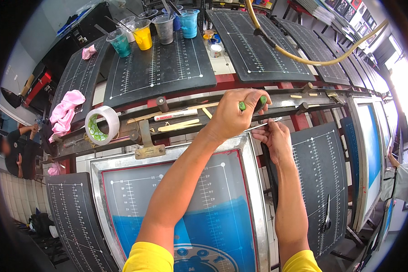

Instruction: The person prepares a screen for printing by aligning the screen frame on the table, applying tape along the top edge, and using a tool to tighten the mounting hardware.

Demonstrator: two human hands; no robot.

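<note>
My left hand (238,113) is closed around a hand tool with green handles (242,106), perhaps pliers; its working end is hidden. Just below and to the right, the fingers of my right hand (276,140) pinch a thin metal rod (258,126), which looks like a small wrench but is partly covered. Both hands are over the far right corner of a metal-framed printing screen (257,213), beside the dark rail (190,114). Blue coating covers the near part of its mesh. A metal clamp bracket (150,152) sits at the frame's far edge.
Along the rail lie a roll of tape (114,125), a marker (176,115) and wooden sticks (179,125). Cups of paint (143,36) stand on a black board (186,72). Scissors (327,217) rest on the right board. A hose (303,59) hangs overhead. Other people are at both sides.
</note>
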